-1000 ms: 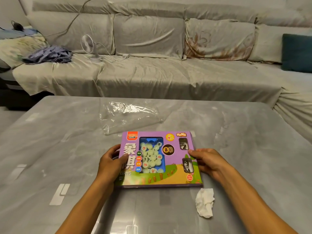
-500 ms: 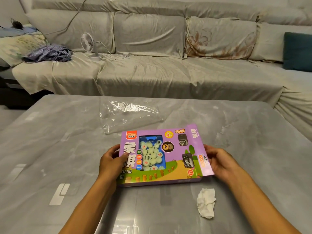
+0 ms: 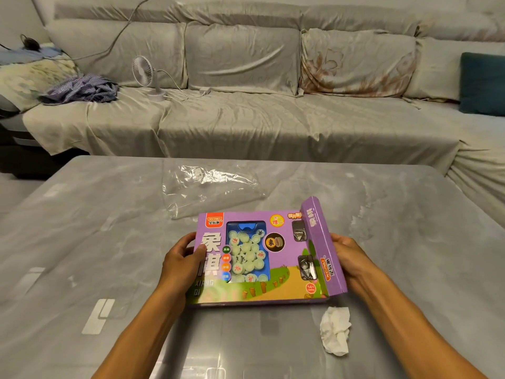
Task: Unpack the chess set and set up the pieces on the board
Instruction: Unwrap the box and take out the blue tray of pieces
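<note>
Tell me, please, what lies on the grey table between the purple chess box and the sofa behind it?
In the head view, a crumpled clear plastic wrapper lies on the grey table, just beyond the purple chess box and short of the sofa.

A big gray table [image 3: 109, 214] fills the front of the room. A clear plastic bag [image 3: 210, 187] lies flat on it, toward the far side. A crumpled white tissue [image 3: 335, 330] sits on the near side of the table. Behind the table is a long sofa [image 3: 246, 124] with a pale cover and big back cushions. A small white fan [image 3: 146, 73] stands on the sofa seat, and its white cord [image 3: 188, 93] runs along the seat. A bunched-up purple striped cloth [image 3: 80, 88] lies to the left of the fan. A dark teal pillow [image 3: 482, 83] rests at the far right.
</note>
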The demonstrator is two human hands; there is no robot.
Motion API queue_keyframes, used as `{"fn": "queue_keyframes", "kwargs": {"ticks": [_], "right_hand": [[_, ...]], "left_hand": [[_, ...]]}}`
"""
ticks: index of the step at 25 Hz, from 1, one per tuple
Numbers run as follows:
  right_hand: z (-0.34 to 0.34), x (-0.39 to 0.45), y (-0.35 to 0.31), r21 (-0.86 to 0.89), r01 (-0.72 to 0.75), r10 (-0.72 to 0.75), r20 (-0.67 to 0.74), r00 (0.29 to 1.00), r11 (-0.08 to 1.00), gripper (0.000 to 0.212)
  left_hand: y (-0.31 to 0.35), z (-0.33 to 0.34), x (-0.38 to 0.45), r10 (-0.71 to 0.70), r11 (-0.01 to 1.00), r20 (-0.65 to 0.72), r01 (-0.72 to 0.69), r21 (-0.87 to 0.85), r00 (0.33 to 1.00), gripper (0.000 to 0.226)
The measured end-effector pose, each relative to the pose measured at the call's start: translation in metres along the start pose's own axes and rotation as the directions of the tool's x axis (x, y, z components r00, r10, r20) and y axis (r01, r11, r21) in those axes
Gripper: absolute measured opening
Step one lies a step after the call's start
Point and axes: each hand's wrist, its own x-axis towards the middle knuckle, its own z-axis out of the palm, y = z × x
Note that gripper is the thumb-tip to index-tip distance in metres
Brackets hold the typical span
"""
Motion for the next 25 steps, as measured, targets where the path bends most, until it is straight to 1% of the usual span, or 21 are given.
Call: {"fn": "queue_keyframes", "kwargs": {"ticks": [4, 7, 9, 11, 13, 17, 22, 25], "right_hand": [[0.003, 0.004, 0.007, -0.020, -0.010, 0.010, -0.031, 0.999, 1.000, 0.014], [0.001, 0.008, 0.011, -0.029, -0.023, 0.021, -0.063, 0.998, 0.999, 0.022], [0.000, 0.010, 0.011, 0.007, -0.032, 0.032, -0.099, 0.995, 0.999, 0.028], [-0.002, 0.011, 0.010, 0.030, -0.037, 0.041, -0.130, 0.991, 0.999, 0.030], [-0.005, 0.011, 0.008, 0.014, -0.033, 0.035, -0.162, 0.986, 0.999, 0.031], [-0.013, 0.009, 0.004, 0.035, -0.030, 0.037, -0.223, 0.974, 0.999, 0.027], [-0.011, 0.007, 0.001, 0.032, -0.037, 0.044, -0.226, 0.973, 0.999, 0.022], [-0.012, 0.006, -0.001, 0.027, -0.063, 0.067, -0.221, 0.973, 0.998, 0.019]], "left_hand": [[0.006, -0.008, 0.004, -0.062, 0.995, -0.002, 0.062, -0.073, 0.998, 0.032], [0.009, -0.020, 0.011, -0.097, 0.992, -0.019, 0.095, -0.081, 0.995, 0.033], [0.010, -0.035, 0.019, -0.112, 0.991, -0.032, 0.109, -0.075, 0.993, 0.034], [0.013, -0.053, 0.025, -0.137, 0.990, -0.034, 0.135, -0.051, 0.990, 0.034], [0.017, -0.071, 0.032, -0.150, 0.988, -0.043, 0.149, -0.031, 0.988, 0.033], [0.024, -0.101, 0.044, -0.147, 0.988, -0.083, 0.151, 0.039, 0.986, 0.030], [0.032, -0.145, 0.056, -0.137, 0.977, -0.176, 0.162, 0.139, 0.975, 0.035], [0.040, -0.171, 0.065, -0.100, 0.964, -0.234, 0.153, 0.219, 0.967, 0.037]]}}
